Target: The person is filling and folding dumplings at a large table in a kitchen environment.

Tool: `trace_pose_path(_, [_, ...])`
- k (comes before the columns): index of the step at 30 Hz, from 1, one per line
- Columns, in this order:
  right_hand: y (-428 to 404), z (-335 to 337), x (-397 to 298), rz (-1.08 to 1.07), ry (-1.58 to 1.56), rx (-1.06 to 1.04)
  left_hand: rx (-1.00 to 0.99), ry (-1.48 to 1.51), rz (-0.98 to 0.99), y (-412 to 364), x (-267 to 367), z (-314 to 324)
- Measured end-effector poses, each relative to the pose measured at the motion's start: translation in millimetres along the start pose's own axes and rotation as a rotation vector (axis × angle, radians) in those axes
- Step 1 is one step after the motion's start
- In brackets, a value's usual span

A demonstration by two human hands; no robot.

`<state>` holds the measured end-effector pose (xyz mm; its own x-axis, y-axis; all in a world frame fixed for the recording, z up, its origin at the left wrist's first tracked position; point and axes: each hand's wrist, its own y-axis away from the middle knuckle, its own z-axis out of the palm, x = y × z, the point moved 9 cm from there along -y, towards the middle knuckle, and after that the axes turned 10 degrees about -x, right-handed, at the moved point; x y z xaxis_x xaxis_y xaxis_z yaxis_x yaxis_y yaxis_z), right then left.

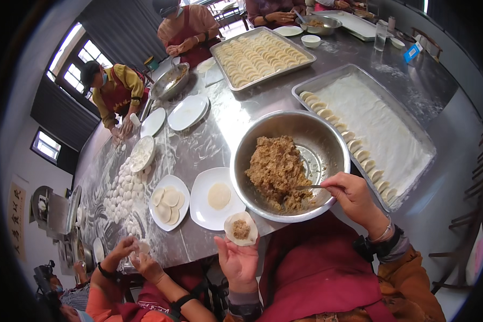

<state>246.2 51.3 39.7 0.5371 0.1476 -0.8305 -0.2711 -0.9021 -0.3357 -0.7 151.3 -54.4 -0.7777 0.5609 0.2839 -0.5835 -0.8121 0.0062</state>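
On the open fingers of my left hand (239, 257) rests a round dumpling wrapper (228, 234), with a lump of brown filling (241, 229) at its middle. My right hand (352, 197) grips the handle of a thin metal utensil (310, 186), whose far end is in the filling. That minced filling (277, 165) is heaped in a large steel bowl (241, 201) at the table's edge. Left of the bowl, a white plate (201, 201) carries one flat wrapper (219, 196). Beside it, another white plate (161, 223) holds several wrappers (168, 205).
A floured tray (386, 116) with a row of folded dumplings (348, 136) lies beyond the bowl. Farther back is a tray (312, 59) full of dumplings. Dough pieces (122, 193) and flour cover the left side. A co-worker's hands (145, 263) are close on my left; other people work opposite.
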Motion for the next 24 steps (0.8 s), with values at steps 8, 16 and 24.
trace_pose_path(8, [-0.8, 22.0, -14.2, -0.075, 0.128, -0.086, 0.040, -0.048, 0.008, 2.0, -0.4, -10.4])
trace_pose_path(16, [-10.3, 33.2, -3.3, -0.017, 0.032, -0.199, 0.068, -0.050, -0.007, 5.8, -0.7, -17.8])
trace_pose_path(24, [-11.0, 31.4, 13.5, 0.175, -0.194, -0.236, 0.121, -0.115, -0.018, 7.7, -5.4, -16.2])
